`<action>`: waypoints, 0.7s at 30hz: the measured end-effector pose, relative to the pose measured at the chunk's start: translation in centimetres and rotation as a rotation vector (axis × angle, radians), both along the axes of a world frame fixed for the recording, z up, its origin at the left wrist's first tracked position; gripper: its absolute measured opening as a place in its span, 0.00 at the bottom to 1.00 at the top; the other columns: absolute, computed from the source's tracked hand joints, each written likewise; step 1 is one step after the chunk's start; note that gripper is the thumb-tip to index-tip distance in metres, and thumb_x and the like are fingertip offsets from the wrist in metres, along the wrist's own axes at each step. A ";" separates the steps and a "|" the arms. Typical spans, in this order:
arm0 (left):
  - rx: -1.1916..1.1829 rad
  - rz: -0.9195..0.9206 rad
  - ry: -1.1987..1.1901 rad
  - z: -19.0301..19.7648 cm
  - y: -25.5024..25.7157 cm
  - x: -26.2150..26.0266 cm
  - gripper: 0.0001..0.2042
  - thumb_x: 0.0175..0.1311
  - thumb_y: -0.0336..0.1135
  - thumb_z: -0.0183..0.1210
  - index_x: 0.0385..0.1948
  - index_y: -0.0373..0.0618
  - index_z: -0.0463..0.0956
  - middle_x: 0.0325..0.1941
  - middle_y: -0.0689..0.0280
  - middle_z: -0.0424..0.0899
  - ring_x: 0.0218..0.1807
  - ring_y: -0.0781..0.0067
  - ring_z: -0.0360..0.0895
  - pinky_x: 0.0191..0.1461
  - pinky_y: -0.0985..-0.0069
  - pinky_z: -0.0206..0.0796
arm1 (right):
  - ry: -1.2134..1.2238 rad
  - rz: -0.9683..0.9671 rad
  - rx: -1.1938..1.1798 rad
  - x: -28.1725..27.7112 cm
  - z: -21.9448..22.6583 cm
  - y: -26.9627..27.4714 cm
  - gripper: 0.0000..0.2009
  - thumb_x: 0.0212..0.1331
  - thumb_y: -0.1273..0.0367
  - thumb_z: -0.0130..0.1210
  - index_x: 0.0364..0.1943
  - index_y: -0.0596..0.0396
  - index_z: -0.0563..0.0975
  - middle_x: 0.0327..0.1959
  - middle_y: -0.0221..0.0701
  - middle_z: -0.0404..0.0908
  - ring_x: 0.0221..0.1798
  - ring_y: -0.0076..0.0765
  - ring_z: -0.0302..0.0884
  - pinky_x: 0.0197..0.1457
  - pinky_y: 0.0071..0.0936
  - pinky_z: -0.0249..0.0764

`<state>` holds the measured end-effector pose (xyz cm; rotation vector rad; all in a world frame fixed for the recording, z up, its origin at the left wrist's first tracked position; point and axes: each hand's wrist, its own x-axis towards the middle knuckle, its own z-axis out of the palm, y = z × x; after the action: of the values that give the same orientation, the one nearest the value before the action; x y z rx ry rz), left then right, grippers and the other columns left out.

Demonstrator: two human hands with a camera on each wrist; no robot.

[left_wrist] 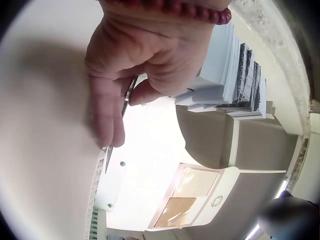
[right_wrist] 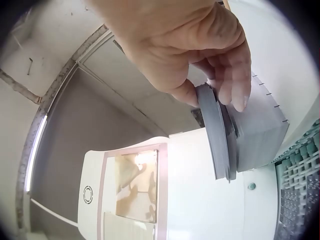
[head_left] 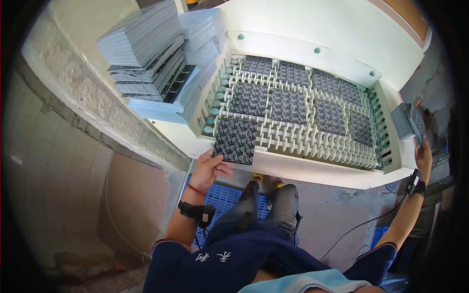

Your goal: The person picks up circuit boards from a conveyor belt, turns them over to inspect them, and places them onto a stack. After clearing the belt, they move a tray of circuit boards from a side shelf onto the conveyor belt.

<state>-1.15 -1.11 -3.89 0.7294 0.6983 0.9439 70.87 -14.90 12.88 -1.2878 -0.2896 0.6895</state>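
A white machine holds a roller conveyor [head_left: 312, 141] with several dark circuit boards lying on it. My left hand [head_left: 211, 168] pinches the near edge of the nearest board [head_left: 236, 140] at the conveyor's front left corner; in the left wrist view the thumb and fingers [left_wrist: 107, 120] clamp that thin board's edge [left_wrist: 127, 97]. My right hand [head_left: 423, 155] reaches out to the right end of the machine and grips a few boards [right_wrist: 220, 132] from a grey stack [head_left: 403, 122] standing there, with thumb and fingertips [right_wrist: 240, 95] around them.
Tall stacks of boards and pale sheets [head_left: 151, 53] sit on the ledge at the machine's left. A rough wall ledge [head_left: 73, 93] runs along the left. A blue crate [head_left: 220, 200] lies on the floor by my knees. A cable [head_left: 361, 224] trails from the right wrist.
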 end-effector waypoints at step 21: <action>-0.123 -0.135 -0.056 -2.5 0.0 -1.5 0.21 0.65 0.48 0.39 0.42 0.35 0.66 0.39 0.47 0.77 0.35 0.56 0.79 0.33 0.63 0.75 | -0.104 -0.143 0.199 -12.2 -2.9 -4.9 0.13 0.58 0.67 0.51 0.44 0.57 0.72 0.34 0.30 0.77 0.26 0.19 0.74 0.21 0.11 0.71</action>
<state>-2.62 -1.06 -6.43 0.6313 0.6434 0.7882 58.71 -19.81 9.98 -1.1432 -0.3383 0.4610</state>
